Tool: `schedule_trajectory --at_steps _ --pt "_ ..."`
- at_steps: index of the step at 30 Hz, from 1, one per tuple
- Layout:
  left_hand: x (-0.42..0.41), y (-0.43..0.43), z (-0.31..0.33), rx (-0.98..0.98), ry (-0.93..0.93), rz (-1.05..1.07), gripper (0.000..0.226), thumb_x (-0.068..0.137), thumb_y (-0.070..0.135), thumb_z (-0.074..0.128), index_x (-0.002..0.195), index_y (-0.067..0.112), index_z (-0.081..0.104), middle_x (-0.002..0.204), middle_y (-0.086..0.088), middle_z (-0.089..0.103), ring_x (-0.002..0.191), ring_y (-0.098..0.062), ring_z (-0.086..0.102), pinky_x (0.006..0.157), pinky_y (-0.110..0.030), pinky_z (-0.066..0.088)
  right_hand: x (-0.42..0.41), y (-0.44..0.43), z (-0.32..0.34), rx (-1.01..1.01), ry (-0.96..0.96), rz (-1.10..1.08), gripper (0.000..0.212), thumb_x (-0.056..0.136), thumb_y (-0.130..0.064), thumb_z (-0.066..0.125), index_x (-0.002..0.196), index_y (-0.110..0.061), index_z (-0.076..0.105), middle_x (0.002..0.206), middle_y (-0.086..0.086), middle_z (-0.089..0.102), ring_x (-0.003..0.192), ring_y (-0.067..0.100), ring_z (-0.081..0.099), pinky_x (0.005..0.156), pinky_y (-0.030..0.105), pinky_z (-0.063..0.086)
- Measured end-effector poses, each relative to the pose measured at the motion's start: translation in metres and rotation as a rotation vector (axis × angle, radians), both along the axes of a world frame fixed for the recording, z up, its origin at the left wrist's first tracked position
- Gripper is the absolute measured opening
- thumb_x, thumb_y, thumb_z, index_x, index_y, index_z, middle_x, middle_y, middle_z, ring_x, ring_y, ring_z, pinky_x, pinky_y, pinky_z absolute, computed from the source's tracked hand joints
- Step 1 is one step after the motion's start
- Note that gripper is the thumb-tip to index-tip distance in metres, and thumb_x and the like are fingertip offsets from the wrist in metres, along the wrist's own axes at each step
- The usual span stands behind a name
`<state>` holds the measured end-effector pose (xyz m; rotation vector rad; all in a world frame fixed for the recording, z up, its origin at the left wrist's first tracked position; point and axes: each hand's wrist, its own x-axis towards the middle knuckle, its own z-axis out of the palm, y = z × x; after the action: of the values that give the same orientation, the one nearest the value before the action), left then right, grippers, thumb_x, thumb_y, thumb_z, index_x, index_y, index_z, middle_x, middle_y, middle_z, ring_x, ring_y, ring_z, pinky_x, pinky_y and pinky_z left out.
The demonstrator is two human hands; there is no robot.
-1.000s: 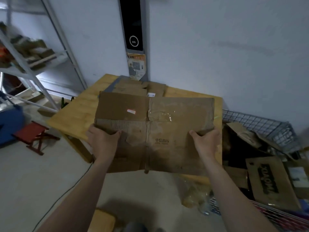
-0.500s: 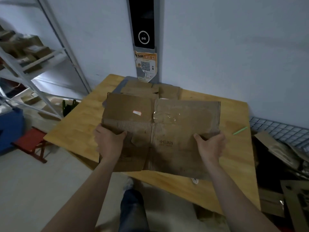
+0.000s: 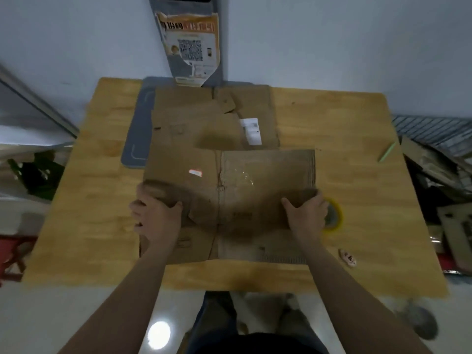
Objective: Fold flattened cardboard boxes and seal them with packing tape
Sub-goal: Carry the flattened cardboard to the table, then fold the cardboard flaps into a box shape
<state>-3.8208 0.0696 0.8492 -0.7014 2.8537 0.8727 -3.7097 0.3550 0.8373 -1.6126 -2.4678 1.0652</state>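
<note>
A worn, flattened cardboard box [image 3: 229, 190] with old clear tape along its middle seam is over the wooden table [image 3: 344, 175]. My left hand [image 3: 155, 218] grips its left edge, thumb on top. My right hand [image 3: 305, 213] grips its right edge the same way. A roll of yellowish packing tape [image 3: 334, 213] lies on the table just right of my right hand, partly hidden by it. Another flattened box [image 3: 214, 118] with a white label lies behind, toward the wall.
A grey mat [image 3: 136, 134] lies under the far box at the left. A green stick [image 3: 387, 152] lies near the table's right edge, and a small pink object [image 3: 347, 256] near the front right. Cardboard scraps [image 3: 439, 190] fill a wire bin to the right.
I have carried the flattened box from beside the table to over its middle. The view has swung down onto the tabletop, and the tape roll has come into sight.
</note>
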Motion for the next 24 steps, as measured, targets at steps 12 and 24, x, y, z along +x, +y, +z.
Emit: schedule_trajectory --at_steps 12,24 --pt "-0.003 0.017 -0.087 0.011 -0.286 -0.541 0.097 0.081 0.046 0.077 0.156 0.047 0.016 0.166 0.001 0.016 0.154 -0.030 0.010 0.117 -0.065 0.025 -0.021 -0.053 -0.094 -0.017 -0.158 0.502 0.094 0.087 -0.067 0.064 0.161 -0.032 0.018 0.170 0.005 0.000 0.154 0.034 0.000 0.125 0.054 0.010" --pt "0.025 0.032 -0.177 -0.205 -0.371 -0.714 0.103 0.076 0.079 0.063 0.156 0.057 0.001 0.165 0.002 -0.033 0.149 -0.034 -0.034 0.111 -0.077 -0.013 0.011 -0.054 -0.180 0.232 -0.192 0.628 0.103 0.078 -0.088 0.046 0.161 -0.040 0.008 0.171 -0.005 -0.009 0.156 0.029 -0.004 0.122 0.062 -0.004"
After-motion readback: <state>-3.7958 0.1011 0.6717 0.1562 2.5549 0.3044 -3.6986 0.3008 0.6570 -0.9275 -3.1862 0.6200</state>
